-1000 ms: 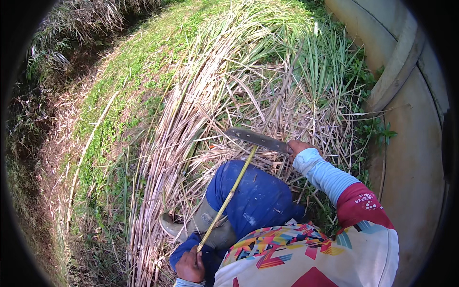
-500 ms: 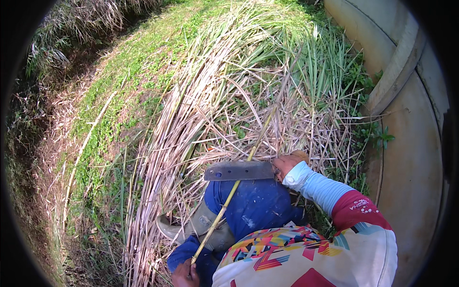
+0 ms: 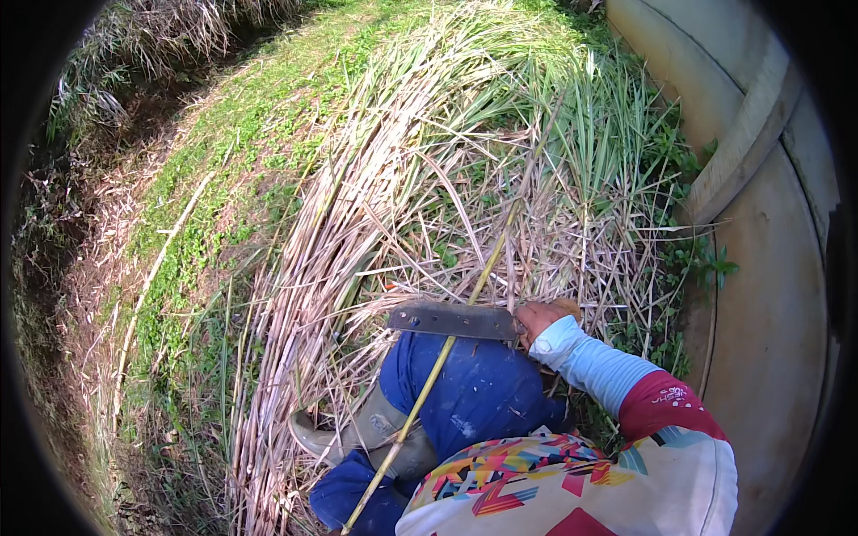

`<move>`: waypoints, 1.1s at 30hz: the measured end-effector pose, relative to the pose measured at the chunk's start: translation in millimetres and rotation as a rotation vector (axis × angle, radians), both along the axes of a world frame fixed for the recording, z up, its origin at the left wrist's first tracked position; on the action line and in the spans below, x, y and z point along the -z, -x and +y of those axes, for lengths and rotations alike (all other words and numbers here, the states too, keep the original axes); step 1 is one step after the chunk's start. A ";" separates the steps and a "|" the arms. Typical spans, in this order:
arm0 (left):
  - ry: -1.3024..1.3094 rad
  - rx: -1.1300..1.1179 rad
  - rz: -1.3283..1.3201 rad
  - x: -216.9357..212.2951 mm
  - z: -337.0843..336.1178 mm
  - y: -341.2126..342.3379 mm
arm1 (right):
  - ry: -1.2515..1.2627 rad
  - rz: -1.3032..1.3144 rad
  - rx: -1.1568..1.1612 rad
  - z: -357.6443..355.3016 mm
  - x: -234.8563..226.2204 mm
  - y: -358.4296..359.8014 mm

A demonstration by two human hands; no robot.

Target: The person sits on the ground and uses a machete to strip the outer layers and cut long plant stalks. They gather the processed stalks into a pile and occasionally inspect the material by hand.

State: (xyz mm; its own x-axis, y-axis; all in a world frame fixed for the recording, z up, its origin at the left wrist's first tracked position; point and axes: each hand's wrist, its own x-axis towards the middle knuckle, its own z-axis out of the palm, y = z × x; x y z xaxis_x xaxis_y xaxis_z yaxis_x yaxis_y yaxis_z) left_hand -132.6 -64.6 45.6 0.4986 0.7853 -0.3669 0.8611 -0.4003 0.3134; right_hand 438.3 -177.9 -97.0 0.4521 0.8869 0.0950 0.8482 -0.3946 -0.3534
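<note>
My right hand [image 3: 542, 320] is closed around the wooden handle of a machete, its rounded end [image 3: 568, 308] showing behind the fist. The dark, wide machete blade [image 3: 456, 320] points left, with a few holes along it. It crosses over a long yellow-green cane stalk [image 3: 416, 402], hiding a short piece of it. That stalk slants from the cut leaves down past my blue-trousered knee [image 3: 478, 380] to the lower edge. My left hand is outside the picture, below where the stalk runs out.
A thick heap of long dry stalks and leaves [image 3: 299, 295] lies along my left, with greener leaves [image 3: 590, 143] at the far end. A curved tan wall [image 3: 764, 295] with a raised rib [image 3: 746, 147] stands on my right. My boot [image 3: 357, 429] rests beside the heap.
My left hand has slid down out of the picture, and the stalk has shifted slightly with it. The machete blade has tilted a little, its tip now higher than its handle end.
</note>
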 end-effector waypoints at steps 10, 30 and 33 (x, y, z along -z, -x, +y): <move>-0.047 0.130 -0.107 -1.4 6.1 25.4 | -0.031 0.315 0.734 -8.4 -8.2 -119.0; 0.022 0.251 -0.298 54.8 34.0 -184.1 | 0.088 0.480 0.122 -19.2 -24.6 38.2; 0.014 0.261 -0.230 44.7 40.1 -186.3 | 0.078 0.397 0.095 -16.6 -28.5 41.4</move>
State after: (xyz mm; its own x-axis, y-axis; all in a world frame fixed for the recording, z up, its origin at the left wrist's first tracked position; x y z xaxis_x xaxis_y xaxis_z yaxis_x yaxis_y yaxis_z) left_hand 53.6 -24.5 1.0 0.7526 0.6165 -0.2313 0.6367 -0.5917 0.4945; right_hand 396.9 -194.5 -68.4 0.5198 0.8373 -0.1693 0.6107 -0.5028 -0.6118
